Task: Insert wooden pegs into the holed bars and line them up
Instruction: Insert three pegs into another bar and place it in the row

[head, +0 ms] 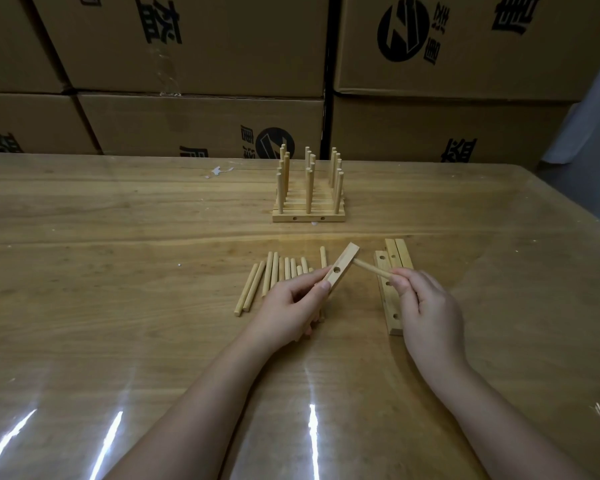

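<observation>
My left hand (pixel 293 306) grips a holed wooden bar (pixel 343 265), tilted up to the right above the table, one hole showing near my thumb. My right hand (pixel 426 310) pinches a wooden peg (pixel 371 268) whose far end meets the bar's right side near its top. Several loose pegs (pixel 274 275) lie side by side on the table, left of the held bar and partly under my left hand. Several spare holed bars (pixel 390 268) lie flat beneath my right hand. Farther back stand several finished bars (pixel 309 209) lined up, each with upright pegs.
The wooden table (pixel 118 254) has a glossy clear cover with glare streaks near me. Stacked cardboard boxes (pixel 194 64) wall off the far edge. A scrap of white paper or tape (pixel 220 170) lies at the back left.
</observation>
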Motion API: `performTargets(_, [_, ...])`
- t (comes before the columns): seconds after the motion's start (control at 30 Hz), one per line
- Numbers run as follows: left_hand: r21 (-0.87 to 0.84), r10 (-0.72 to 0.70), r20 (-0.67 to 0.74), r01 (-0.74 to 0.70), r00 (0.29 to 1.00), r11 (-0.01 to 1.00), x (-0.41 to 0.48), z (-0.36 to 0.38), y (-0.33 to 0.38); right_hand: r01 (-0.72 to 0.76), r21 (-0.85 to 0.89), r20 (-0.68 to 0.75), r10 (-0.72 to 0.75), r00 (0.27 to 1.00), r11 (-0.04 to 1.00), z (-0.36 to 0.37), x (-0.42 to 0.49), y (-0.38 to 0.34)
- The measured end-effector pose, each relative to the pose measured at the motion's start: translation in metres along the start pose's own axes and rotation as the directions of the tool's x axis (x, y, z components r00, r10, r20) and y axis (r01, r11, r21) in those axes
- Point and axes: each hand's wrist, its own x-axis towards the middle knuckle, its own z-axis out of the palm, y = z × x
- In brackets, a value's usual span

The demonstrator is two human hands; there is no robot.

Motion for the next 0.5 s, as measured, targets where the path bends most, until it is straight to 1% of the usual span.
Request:
performTargets(0.13, [0.006, 0.006, -0.003, -0.006, 1.0, 1.0, 0.0005, 0.0011, -0.002, -0.02, -0.032, 0.013, 0.02, 1.0, 0.999, 0.0013, -0.0011, 0.0011])
performTargets(0.23, [0.025, 0.031, -0.013, -0.031, 0.999, 0.999, 0.0015, 0.002, -0.0012, -0.021, -0.074, 0.08, 0.027, 0.996, 0.997, 0.0036, -0.0023, 0.0003])
performTargets(0.33, [0.039, 0.045, -0.017, -0.045, 0.999, 0.998, 0.002, 0.0037, 0.0002, 0.043, -0.155, 0.152, -0.019, 0.988, 0.987, 0.0038, -0.0022, -0.0015])
performTargets(0.5, [0.056, 0.052, 0.03, -0.054, 0.998, 0.997, 0.0002, 0.0025, 0.0036, 0.164, -0.271, 0.174, -0.119, 0.977, 0.948, -0.005, 0.0019, -0.0047])
